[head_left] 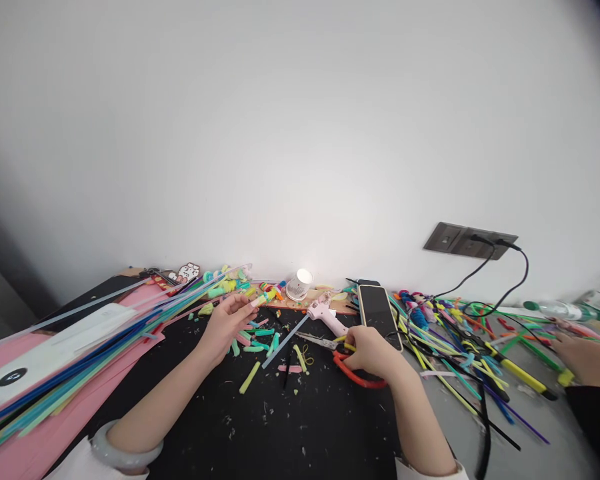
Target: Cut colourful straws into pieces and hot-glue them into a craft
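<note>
My left hand [229,325] is raised a little over the black table mat, thumb and fingertips pinching a small yellow fuzzy piece [261,299]. My right hand [373,348] is closed round the handle of red-handled scissors [357,378]. The scissor blades point left toward the middle of the mat. Just beyond them lies a pink glue gun [325,316] with a long pale glue stick [286,342] sticking out toward me. Cut bits of pipe cleaner, among them a yellow-green piece [249,378] and a pink piece [289,369], lie between my hands.
A paper cup [299,285] stands by the wall. A phone [379,310] lies beyond my right hand. Long pipe cleaners lie on pink sheets [95,400] at left. More pipe cleaners and a yellow-black tool [523,373] lie right, near another person's hand [587,360]. Cords hang from the socket [467,240].
</note>
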A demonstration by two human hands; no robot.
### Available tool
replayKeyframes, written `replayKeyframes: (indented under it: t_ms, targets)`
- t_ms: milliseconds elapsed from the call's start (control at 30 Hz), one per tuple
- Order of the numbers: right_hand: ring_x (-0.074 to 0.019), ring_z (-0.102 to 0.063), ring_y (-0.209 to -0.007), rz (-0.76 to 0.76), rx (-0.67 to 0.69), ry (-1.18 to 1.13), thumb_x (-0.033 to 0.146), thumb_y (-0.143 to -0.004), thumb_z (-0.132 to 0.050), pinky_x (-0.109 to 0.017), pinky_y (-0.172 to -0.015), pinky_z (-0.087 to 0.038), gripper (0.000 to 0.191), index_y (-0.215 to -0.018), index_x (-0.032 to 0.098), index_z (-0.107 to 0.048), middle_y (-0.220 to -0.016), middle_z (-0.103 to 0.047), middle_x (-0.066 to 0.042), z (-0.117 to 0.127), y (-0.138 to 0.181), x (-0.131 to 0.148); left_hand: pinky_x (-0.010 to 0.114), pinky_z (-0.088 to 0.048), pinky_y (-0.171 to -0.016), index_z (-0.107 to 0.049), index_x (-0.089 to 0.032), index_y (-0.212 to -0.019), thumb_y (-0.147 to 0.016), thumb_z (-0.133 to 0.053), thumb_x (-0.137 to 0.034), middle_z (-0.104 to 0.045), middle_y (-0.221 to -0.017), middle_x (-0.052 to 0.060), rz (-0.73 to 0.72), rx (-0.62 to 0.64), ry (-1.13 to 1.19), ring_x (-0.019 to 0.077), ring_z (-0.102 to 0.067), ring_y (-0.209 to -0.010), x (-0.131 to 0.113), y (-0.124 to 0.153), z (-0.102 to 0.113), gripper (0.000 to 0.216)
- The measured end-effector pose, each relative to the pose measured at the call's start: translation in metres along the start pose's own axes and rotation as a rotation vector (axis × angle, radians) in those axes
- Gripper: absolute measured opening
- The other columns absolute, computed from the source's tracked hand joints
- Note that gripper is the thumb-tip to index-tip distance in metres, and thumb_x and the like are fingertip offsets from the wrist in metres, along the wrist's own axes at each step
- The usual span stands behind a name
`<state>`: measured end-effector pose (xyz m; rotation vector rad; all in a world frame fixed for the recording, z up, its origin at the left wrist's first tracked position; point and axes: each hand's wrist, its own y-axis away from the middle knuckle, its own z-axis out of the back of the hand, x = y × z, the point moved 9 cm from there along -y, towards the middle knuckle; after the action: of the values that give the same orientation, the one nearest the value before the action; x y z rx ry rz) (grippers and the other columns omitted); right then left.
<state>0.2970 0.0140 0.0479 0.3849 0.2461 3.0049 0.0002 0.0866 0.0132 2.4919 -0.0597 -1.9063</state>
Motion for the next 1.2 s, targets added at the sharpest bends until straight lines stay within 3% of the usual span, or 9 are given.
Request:
replayKeyframes:
  t_ms: [200, 300, 433, 667, 833, 900, 1033, 1133, 1200]
  targets:
    - [-0.0189, -0.061, -0.073, 0.033, -0.076, 0.001, 0.019, -0.058, -0.078, -0.022, -0.055, -0.034, 0.03, -0.084, 0.015, -0.064, -0.082, -0.064, -0.005, -0.004, -0.004, 0.019, 0.033, -0.059, -0.08, -0.059, -0.019, -0.079, -0.056, -0.085, -0.049, -0.07, -0.079, 0.001, 0.016, 0.082, -0.02, 0.0185, -0.07, -0.077, -0.003, 0.006, -0.015, 0.046]
    - [-0.0188, -0.06, -0.067, 0.019, -0.086, -0.026, 0.024, -0.056, -0.082, -0.023, -0.052, -0.034, 0.028, -0.075, 0.018, -0.062, -0.074, -0.061, -0.003, -0.008, -0.003, 0.023, 0.028, -0.059, -0.062, -0.06, -0.019, -0.081, -0.055, -0.083, -0.052, -0.073, -0.088, 0.006, 0.039, 0.085, -0.111, 0.0236, -0.072, -0.081, -0.002, 0.009, -0.016, 0.048]
    - [-0.0182, -0.059, -0.058, -0.032, -0.084, -0.012, 0.024, -0.054, -0.083, -0.024, -0.048, -0.032, 0.029, -0.06, 0.021, -0.055, -0.063, -0.056, -0.001, -0.012, 0.001, 0.026, 0.019, -0.045, -0.036, -0.06, -0.019, -0.082, -0.056, -0.081, -0.055, -0.074, -0.095, 0.01, 0.075, 0.078, -0.218, 0.0306, -0.073, -0.091, 0.002, 0.01, -0.013, 0.049]
    - [-0.0188, -0.061, -0.06, -0.089, -0.144, 0.004, 0.022, -0.054, -0.084, -0.022, -0.048, -0.035, 0.027, -0.064, 0.022, -0.059, -0.065, -0.059, -0.001, -0.009, -0.002, 0.019, 0.02, -0.044, -0.034, -0.059, -0.019, -0.074, -0.051, -0.082, -0.056, -0.075, -0.078, 0.008, 0.07, 0.053, -0.227, 0.0299, -0.074, -0.083, -0.002, 0.011, -0.012, 0.049]
    - [-0.0201, -0.064, -0.074, -0.006, -0.252, -0.103, 0.017, -0.072, -0.07, -0.025, -0.061, -0.042, 0.011, -0.071, 0.02, -0.059, -0.077, -0.066, -0.005, 0.004, -0.004, 0.029, 0.017, -0.037, -0.036, -0.06, -0.019, -0.076, -0.059, -0.081, -0.052, -0.076, -0.084, 0.008, 0.117, 0.132, -0.217, 0.0298, -0.074, -0.087, 0.004, 0.013, -0.02, 0.044]
    - [-0.0197, -0.063, -0.079, 0.114, -0.353, -0.245, 0.02, -0.079, -0.066, -0.027, -0.07, -0.045, 0.006, -0.081, 0.019, -0.061, -0.082, -0.067, -0.006, 0.012, 0.0, 0.047, 0.019, -0.044, -0.044, -0.062, -0.018, -0.077, -0.063, -0.081, -0.051, -0.077, -0.086, 0.009, 0.129, 0.197, -0.207, 0.0283, -0.074, -0.088, 0.006, 0.016, -0.027, 0.04]
    - [-0.0143, -0.059, -0.069, 0.39, -0.249, -0.552, 0.023, -0.073, -0.073, -0.023, -0.063, -0.046, 0.036, -0.107, 0.021, -0.059, -0.084, -0.066, 0.001, -0.007, 0.009, 0.094, 0.033, -0.057, -0.08, -0.066, -0.018, -0.079, -0.065, -0.082, -0.046, -0.077, -0.089, 0.007, 0.117, 0.392, -0.163, 0.0231, -0.073, -0.089, 0.007, 0.027, -0.048, 0.035]
    - [-0.0111, -0.054, -0.056, 0.43, -0.173, -0.637, 0.024, -0.079, -0.068, -0.021, -0.054, -0.043, 0.013, -0.089, 0.02, -0.061, -0.069, -0.06, 0.004, -0.026, 0.011, 0.112, 0.035, -0.057, -0.083, -0.066, -0.018, -0.079, -0.067, -0.081, -0.045, -0.076, -0.081, 0.005, 0.158, 0.517, -0.194, 0.0212, -0.073, -0.082, 0.014, 0.035, -0.057, 0.034]
    - [-0.011, -0.051, -0.055, 0.443, -0.222, -0.661, 0.026, -0.083, -0.063, -0.021, -0.055, -0.042, 0.008, -0.078, 0.02, -0.061, -0.062, -0.057, 0.004, -0.027, 0.01, 0.115, 0.035, -0.058, -0.08, -0.066, -0.018, -0.077, -0.067, -0.081, -0.045, -0.076, -0.077, 0.004, 0.186, 0.555, -0.197, 0.0203, -0.074, -0.077, 0.017, 0.037, -0.059, 0.033]
